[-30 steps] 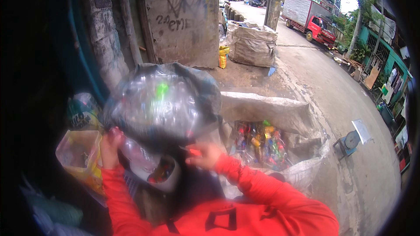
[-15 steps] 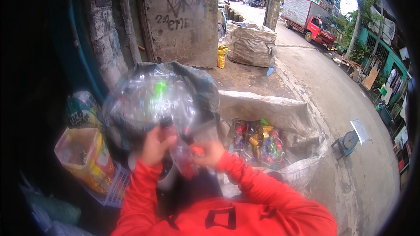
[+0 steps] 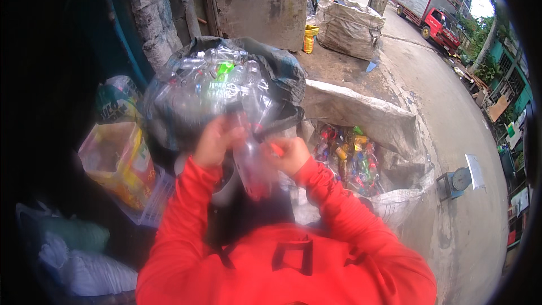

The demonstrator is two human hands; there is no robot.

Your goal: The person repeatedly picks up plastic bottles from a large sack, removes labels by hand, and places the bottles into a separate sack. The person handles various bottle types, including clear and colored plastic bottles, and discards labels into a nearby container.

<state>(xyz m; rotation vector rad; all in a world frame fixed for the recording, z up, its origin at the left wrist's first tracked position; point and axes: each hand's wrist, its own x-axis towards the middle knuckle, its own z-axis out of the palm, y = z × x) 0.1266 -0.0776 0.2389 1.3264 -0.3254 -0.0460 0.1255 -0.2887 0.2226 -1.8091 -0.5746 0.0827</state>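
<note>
In front of me my left hand (image 3: pixel 217 138) is closed round the upper part of a clear plastic bottle (image 3: pixel 252 164), which hangs tilted with its bottom toward my lap. My right hand (image 3: pixel 289 155) is closed beside the bottle's middle, with a small orange-red object (image 3: pixel 276 149) at its fingers; blur hides its kind. Just beyond my hands a big dark sack (image 3: pixel 282 65) is heaped with clear plastic bottles (image 3: pixel 197 87), one with a bright green label. To the right, a wide whitish sack (image 3: pixel 361 104) stands open with coloured bottles (image 3: pixel 350 155) inside.
At left a yellow-and-red bag (image 3: pixel 116 161) stands at a pale plastic crate (image 3: pixel 152 203), with filled sacks (image 3: pixel 93 268) lower down. A blue weighing scale (image 3: pixel 454 182) stands on the pavement at right. Farther off are a bulky woven sack (image 3: pixel 350 28) and a red truck (image 3: pixel 437 25).
My view has tipped downward and left, so the surroundings appear higher and farther right. Both hands still hold the bottle area between them, the right hand close against the bottle's side.
</note>
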